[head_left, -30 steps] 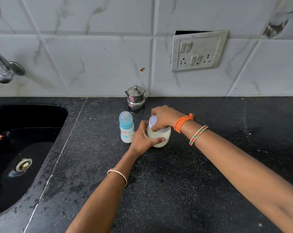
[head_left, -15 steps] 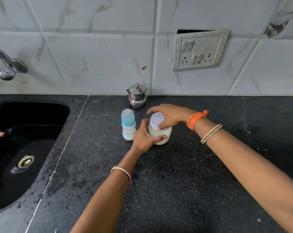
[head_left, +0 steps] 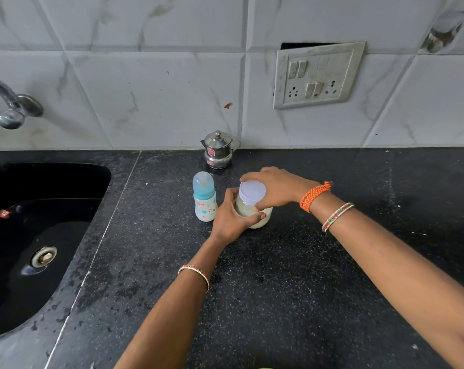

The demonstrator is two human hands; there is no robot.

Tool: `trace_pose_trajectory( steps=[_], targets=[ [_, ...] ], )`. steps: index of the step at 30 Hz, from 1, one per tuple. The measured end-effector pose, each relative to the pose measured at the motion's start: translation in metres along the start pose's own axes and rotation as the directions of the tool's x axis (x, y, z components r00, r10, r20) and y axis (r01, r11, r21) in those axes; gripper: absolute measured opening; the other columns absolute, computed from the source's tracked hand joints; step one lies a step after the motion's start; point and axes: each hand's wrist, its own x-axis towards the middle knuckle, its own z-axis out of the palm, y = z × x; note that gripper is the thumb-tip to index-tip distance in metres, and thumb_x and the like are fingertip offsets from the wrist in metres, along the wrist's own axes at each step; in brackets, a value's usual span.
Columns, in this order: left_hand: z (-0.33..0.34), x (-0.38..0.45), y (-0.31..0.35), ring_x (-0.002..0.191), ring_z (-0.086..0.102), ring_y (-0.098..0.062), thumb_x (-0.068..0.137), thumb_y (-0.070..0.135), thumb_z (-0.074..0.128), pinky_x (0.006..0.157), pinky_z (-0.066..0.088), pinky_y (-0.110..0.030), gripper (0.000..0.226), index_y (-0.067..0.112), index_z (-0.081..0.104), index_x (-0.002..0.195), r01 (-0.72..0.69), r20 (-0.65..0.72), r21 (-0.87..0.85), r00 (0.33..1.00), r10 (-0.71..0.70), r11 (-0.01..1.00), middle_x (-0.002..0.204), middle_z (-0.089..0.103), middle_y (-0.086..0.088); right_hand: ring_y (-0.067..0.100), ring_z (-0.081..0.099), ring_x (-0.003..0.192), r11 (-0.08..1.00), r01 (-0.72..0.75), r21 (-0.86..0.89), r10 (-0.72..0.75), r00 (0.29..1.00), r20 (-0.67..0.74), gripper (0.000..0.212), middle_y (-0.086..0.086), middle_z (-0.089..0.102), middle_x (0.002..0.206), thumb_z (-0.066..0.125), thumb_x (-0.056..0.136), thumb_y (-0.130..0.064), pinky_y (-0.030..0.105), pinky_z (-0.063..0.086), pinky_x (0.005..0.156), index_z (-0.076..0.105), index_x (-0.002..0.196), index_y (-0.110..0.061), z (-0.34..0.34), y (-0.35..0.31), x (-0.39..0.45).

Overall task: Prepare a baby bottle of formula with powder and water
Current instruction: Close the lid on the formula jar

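A clear jar [head_left: 260, 218] of pale powder stands on the black counter [head_left: 278, 288], topped by a white lid [head_left: 252, 191]. My left hand [head_left: 229, 219] grips the jar's body from the left. My right hand [head_left: 274, 189] reaches in from the right and holds the lid's rim with curled fingers. A small baby bottle [head_left: 204, 199] with a blue cap and printed white body stands upright just left of the jar, close to my left hand.
A small steel lidded pot [head_left: 218, 150] sits against the tiled wall behind the jar. A black sink [head_left: 39, 235] with a drain fills the left side, and a tap [head_left: 11, 107] juts over it. A switch-and-socket plate [head_left: 318, 75] hangs on the wall.
My right hand has shifted round the lid, so more of the lid's white top shows now. The left hand keeps its hold on the jar. The bottle has not moved.
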Motion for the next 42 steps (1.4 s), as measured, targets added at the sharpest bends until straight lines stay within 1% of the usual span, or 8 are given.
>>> trace_pose_trajectory(
  steps=[13,17,19,24,29,34,38,42],
  targets=[
    [-0.010,-0.010,0.008,0.115,0.053,-0.006,0.058,0.038,0.085,0.100,0.046,-0.030,0.088,0.030,0.028,0.126,-0.004,0.229,0.034,0.973,-0.004,0.999,0.123,0.051,0.013,0.026,0.054,0.086,0.989,0.073,-0.127,-0.100,0.968,-0.230,0.073,0.000,0.042,0.093,0.059,0.064,-0.068,0.033,0.038,0.065,0.039,0.122,-0.029,0.029,0.010,-0.014],
    [-0.003,-0.011,0.016,0.135,0.033,-0.007,0.052,0.041,0.089,0.110,0.031,-0.025,0.126,0.042,0.000,0.142,-0.074,0.358,0.100,0.933,0.034,0.992,0.148,0.031,0.007,0.026,0.032,0.134,0.964,0.197,-0.179,-0.232,0.951,-0.205,0.080,0.008,0.040,0.141,0.049,0.074,-0.065,0.046,0.030,0.109,0.037,0.135,-0.015,0.047,0.014,-0.013],
    [0.008,-0.017,0.016,0.129,0.041,-0.005,0.053,0.037,0.086,0.107,0.037,-0.025,0.116,0.043,0.008,0.139,-0.052,0.265,0.049,0.964,0.037,0.997,0.142,0.039,0.008,0.023,0.025,0.141,0.975,0.224,-0.004,-0.218,0.947,-0.234,0.075,0.007,0.033,0.150,0.051,0.080,-0.057,0.040,0.020,0.115,0.037,0.138,-0.013,0.054,0.012,-0.014],
    [0.027,-0.026,0.006,0.112,0.058,-0.015,0.048,0.027,0.084,0.094,0.050,-0.046,0.093,0.027,0.039,0.129,-0.003,0.048,-0.087,0.999,0.007,0.996,0.121,0.058,0.003,0.022,0.053,0.102,0.968,0.172,0.182,-0.061,0.867,-0.495,0.046,0.001,0.059,0.113,0.063,0.077,-0.045,0.036,0.045,0.089,0.055,0.115,-0.020,0.068,0.002,-0.021],
    [0.038,-0.036,0.013,0.106,0.060,-0.002,0.051,0.039,0.086,0.094,0.051,-0.039,0.081,0.040,0.044,0.120,0.027,-0.086,-0.094,0.996,-0.035,0.995,0.112,0.063,0.013,0.021,0.052,0.088,0.940,0.035,0.340,0.181,0.793,-0.582,0.044,-0.002,0.061,0.102,0.066,0.075,-0.045,0.033,0.042,0.077,0.046,0.108,-0.024,0.072,-0.017,-0.022],
    [0.043,-0.043,0.020,0.106,0.056,0.000,0.058,0.051,0.079,0.097,0.046,-0.042,0.074,0.042,0.041,0.120,0.019,-0.164,0.039,0.986,-0.012,0.999,0.111,0.057,0.020,0.027,0.049,0.102,0.946,-0.080,0.315,0.237,0.833,-0.500,0.045,0.004,0.053,0.112,0.061,0.079,-0.048,0.036,0.044,0.079,0.044,0.112,-0.023,0.070,-0.023,-0.026],
    [0.036,-0.042,0.021,0.125,0.050,-0.014,0.053,0.036,0.088,0.104,0.042,-0.047,0.104,0.028,0.027,0.137,0.047,0.012,-0.135,0.999,-0.046,0.990,0.135,0.050,0.003,0.035,0.042,0.116,0.946,-0.285,0.157,0.316,0.919,-0.234,0.068,0.012,0.046,0.127,0.057,0.073,-0.064,0.044,0.045,0.084,0.038,0.130,-0.032,0.054,-0.017,-0.026],
    [0.008,-0.031,0.032,0.144,0.017,-0.017,0.069,0.012,0.082,0.117,0.022,-0.041,0.119,0.019,-0.006,0.149,0.060,0.235,0.037,0.970,-0.067,0.998,0.159,0.010,-0.004,0.030,0.056,0.104,0.925,-0.266,0.271,0.285,0.958,-0.032,0.067,0.007,0.054,0.128,0.074,0.067,-0.052,0.037,0.052,0.076,0.052,0.126,-0.027,0.010,0.007,-0.011]
  ],
)
